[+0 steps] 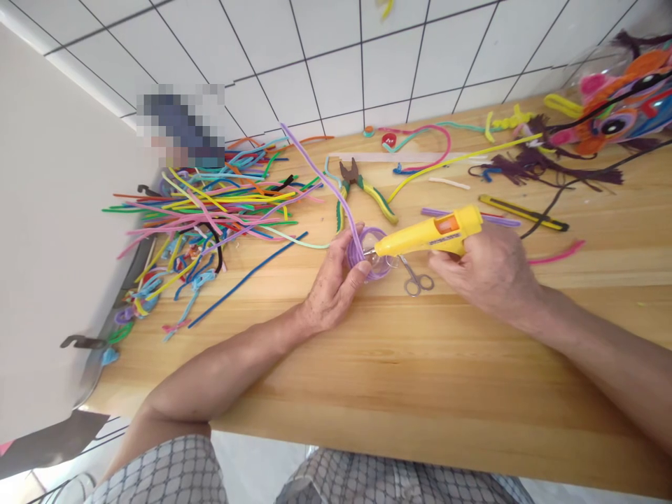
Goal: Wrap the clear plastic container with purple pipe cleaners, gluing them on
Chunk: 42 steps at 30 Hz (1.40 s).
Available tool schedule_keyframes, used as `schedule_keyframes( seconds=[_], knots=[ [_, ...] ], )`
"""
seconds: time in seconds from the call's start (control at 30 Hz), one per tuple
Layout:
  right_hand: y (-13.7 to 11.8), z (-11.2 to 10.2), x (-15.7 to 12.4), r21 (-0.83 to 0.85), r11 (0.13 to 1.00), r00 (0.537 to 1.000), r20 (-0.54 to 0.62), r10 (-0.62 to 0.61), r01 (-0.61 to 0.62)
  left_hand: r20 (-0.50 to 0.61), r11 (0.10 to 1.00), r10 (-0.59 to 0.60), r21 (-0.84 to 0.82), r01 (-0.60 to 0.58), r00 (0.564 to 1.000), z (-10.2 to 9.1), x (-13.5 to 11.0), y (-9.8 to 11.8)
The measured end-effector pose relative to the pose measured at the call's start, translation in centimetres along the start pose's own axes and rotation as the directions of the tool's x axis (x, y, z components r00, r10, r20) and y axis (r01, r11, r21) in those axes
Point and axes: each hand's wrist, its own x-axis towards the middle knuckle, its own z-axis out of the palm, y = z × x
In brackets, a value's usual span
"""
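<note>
My left hand point(333, 283) pinches a ring of wound purple pipe cleaner point(374, 274) around a clear round piece point(376, 260). One long end of that pipe cleaner sticks up and away toward the wall. In my right hand point(496, 273) is a yellow hot glue gun point(420, 236), its fingers wrapped round the handle. The gun's metal nozzle points left and meets the inner side of the purple ring; whether it touches cannot be made out. Small scissors point(418, 281) lie just beneath the gun. Behind my left hand rest pliers point(379, 201) with green and yellow handles, jaws apart.
A big heap of coloured pipe cleaners point(236, 203) spreads at the left, with a blue one point(246, 281) lying apart. To the right are a yellow cutter knife point(525, 212), dark cords point(512, 170) and a colourful plastic-wrapped craft piece point(619, 115). A tiled wall point(336, 63) borders the wooden table point(388, 378).
</note>
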Motion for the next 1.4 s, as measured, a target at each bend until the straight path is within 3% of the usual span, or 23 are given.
schedule_keyframes(
  seconds=[0.3,0.7,0.93,1.23,1.4],
  knots=[
    [-0.07,-0.42,-0.22,-0.052,0.979,0.953,0.221,0.206,-0.200,0.001,1.000,0.017,0.005,-0.017,1.000,0.03,0.08,-0.10],
    [-0.16,-0.04,-0.25,0.030,0.981,0.972,0.146,0.183,-0.190,-0.002,1.000,0.017,0.013,-0.017,1.000,0.05,0.04,-0.13],
    [0.01,-0.45,-0.11,-0.042,0.976,0.949,0.228,0.218,-0.214,0.008,0.999,0.039,0.038,-0.039,0.999,0.01,0.02,-0.26],
    [-0.01,-0.19,-0.28,-0.028,0.983,0.965,0.187,0.184,-0.182,-0.001,0.998,0.037,0.042,-0.037,0.999,0.04,0.03,-0.30],
    [-0.01,-0.16,-0.14,-0.058,0.974,0.954,0.198,0.225,-0.218,0.006,0.998,0.056,0.012,-0.056,0.998,0.17,0.03,-0.49]
  ],
)
